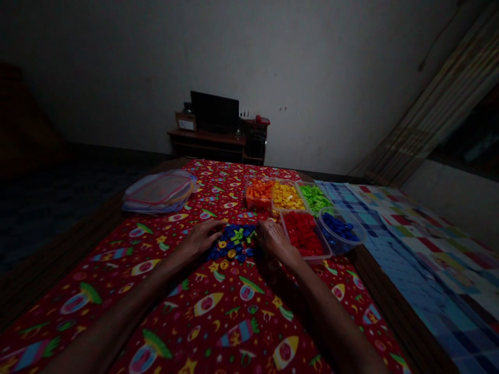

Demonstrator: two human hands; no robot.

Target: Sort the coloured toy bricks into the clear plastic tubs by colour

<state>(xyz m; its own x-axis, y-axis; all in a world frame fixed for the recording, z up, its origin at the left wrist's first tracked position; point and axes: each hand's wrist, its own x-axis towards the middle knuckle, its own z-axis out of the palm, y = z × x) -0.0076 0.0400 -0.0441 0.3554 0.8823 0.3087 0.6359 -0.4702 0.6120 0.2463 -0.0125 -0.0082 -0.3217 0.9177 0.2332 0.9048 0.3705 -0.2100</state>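
A loose pile of small plastic toy pieces [235, 240] lies on the red rocket-print cloth [218, 306]. Blue, green and yellow ones are mixed in it, several of them round like little wheels. At the pile's left edge rests my left hand [202, 239], thumb and fingers apart, with nothing visible between them. My right hand [272, 235] is curled at the right edge of the pile, its fingertips turned down and mostly hidden. Whether a piece is in those fingers I cannot make out. Close beside that hand stands a clear box of red pieces [306, 254].
Behind it are tubs of orange pieces [259, 193], yellow pieces [287, 196] and green pieces [314, 198]. A round tub of blue pieces [356, 236] stands at the right. Stacked lids [156, 191] lie at the back left. A monitor [215, 111] stands by the wall.
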